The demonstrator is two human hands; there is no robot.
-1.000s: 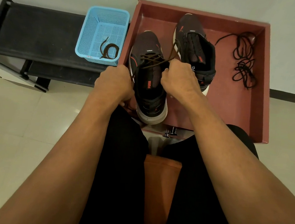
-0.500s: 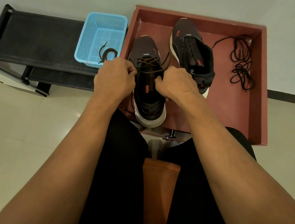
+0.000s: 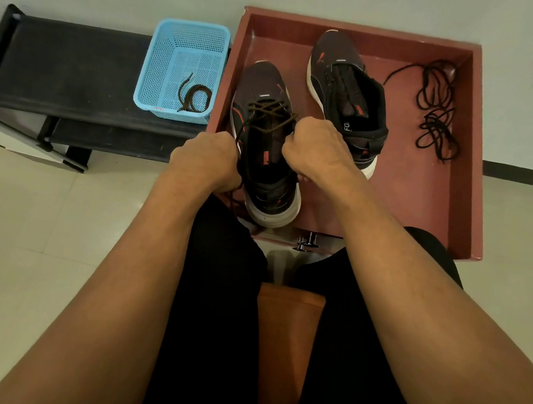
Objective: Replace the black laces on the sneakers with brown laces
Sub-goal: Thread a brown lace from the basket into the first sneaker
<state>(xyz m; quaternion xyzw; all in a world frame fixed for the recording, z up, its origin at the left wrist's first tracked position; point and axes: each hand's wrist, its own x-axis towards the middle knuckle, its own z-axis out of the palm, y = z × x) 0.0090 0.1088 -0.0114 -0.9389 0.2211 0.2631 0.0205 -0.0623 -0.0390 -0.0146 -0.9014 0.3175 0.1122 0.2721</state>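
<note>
Two dark sneakers lie in a red-brown tray (image 3: 420,202). The near sneaker (image 3: 270,176) carries a brown lace (image 3: 268,113) threaded across its eyelets. My left hand (image 3: 206,161) grips one end of that lace at the shoe's left side. My right hand (image 3: 316,151) is closed on the lace at the right side of the tongue. The far sneaker (image 3: 345,92) has no lace. Black laces (image 3: 436,110) lie loose at the tray's right. A second brown lace (image 3: 194,95) is coiled in a blue basket (image 3: 161,63).
The basket stands on a black low rack (image 3: 67,71) left of the tray. A pale wall runs behind both. My black-clad legs and an orange seat (image 3: 285,339) fill the foreground, with pale tiled floor (image 3: 30,229) to the left.
Both hands have drawn back toward me and apart, the left one furthest, pulling the brown lace ends out from the near sneaker. The shoe itself stays in place.
</note>
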